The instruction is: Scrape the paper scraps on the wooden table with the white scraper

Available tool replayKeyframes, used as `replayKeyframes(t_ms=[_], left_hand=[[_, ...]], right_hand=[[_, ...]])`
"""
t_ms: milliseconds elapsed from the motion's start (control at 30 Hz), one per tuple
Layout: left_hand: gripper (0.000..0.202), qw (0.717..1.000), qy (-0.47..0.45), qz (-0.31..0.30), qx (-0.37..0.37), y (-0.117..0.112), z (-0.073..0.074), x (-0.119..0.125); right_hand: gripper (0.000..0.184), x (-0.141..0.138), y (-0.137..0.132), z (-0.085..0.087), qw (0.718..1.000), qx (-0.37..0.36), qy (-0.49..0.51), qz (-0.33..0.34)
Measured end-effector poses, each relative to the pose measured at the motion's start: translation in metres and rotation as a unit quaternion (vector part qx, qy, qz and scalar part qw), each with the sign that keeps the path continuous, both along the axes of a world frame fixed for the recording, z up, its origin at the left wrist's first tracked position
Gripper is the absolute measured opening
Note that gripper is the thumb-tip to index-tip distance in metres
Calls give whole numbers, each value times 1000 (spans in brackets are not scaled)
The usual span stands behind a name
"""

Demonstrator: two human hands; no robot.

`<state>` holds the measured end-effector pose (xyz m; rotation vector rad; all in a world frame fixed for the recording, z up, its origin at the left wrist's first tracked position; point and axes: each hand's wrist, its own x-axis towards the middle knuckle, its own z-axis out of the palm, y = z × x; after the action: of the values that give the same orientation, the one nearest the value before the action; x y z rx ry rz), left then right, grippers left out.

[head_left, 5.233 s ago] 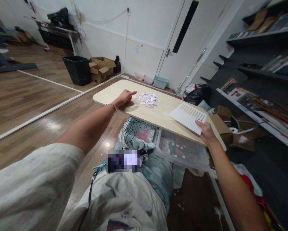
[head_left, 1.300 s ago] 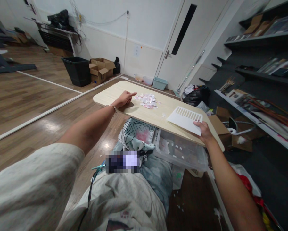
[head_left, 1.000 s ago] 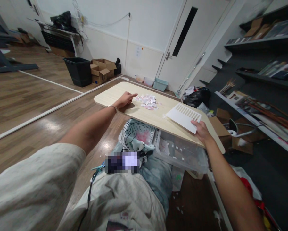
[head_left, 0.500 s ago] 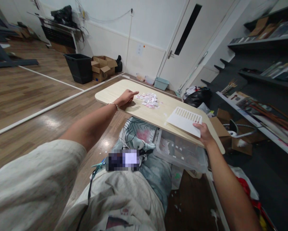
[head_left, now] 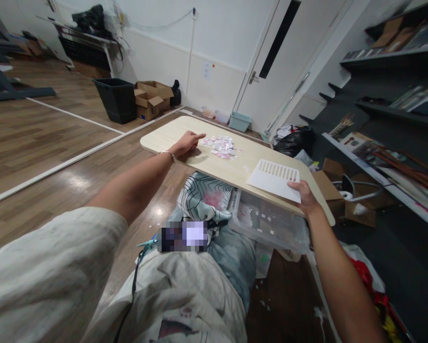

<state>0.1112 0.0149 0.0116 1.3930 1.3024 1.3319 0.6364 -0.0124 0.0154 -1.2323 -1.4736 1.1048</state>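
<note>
My left hand [head_left: 190,142] is over the pale table, its index finger stretched out and the other fingers curled. The fingertip is beside a pile of small white and pinkish paper scraps [head_left: 223,146], with nothing visible in the hand. At the table's right end, my right hand [head_left: 303,193] grips the right edge of a white paper sheet [head_left: 271,183], thumb on top and the other fingers mostly hidden beneath. A row of narrow slots runs along the sheet's far side. The sheet lies low over the tabletop, and I cannot tell how much of it touches.
The light wooden table [head_left: 167,131] has rounded corners. Below its near edge are a clear plastic bin [head_left: 288,233] with paper bits and a patterned cloth [head_left: 195,195]. A blurred-out device [head_left: 183,237] lies on my lap. Cluttered shelves [head_left: 395,119] stand to the right.
Both hands keep nearly the same place and grip. The view has shifted very slightly; the pile and the sheet look unchanged.
</note>
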Motion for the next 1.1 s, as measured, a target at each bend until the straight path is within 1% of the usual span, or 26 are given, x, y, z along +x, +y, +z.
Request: replayKeyframes(t_ms=[100, 167, 267, 433, 500, 700, 967, 1100], left_hand=[[66, 1000, 1, 1, 1, 1, -1, 0], [66, 1000, 0, 0, 0, 1, -1, 0], [66, 1000, 1, -3, -2, 1, -1, 0], [66, 1000, 1, -2, -2, 0, 0, 0], [67, 1000, -1, -2, -2, 0, 1, 0], [66, 1000, -8, 4, 2, -1, 1, 2], [65, 1000, 9, 5, 0, -1, 0, 1], [65, 1000, 1, 4, -3, 0, 0, 1]], right_hand=[[55, 1, 0, 1, 999, -43, -6, -15], [50, 3, 0, 1, 999, -47, 2, -21], [48, 0, 2, 0, 999, -37, 11, -33], [55, -12, 5, -2, 999, 4, 27, -44], [56, -12, 7, -3, 999, 2, 22, -45], [53, 0, 9, -4, 999, -19, 15, -37], [51, -5, 10, -5, 998, 3, 38, -43], [49, 1, 12, -7, 998, -11, 24, -49]])
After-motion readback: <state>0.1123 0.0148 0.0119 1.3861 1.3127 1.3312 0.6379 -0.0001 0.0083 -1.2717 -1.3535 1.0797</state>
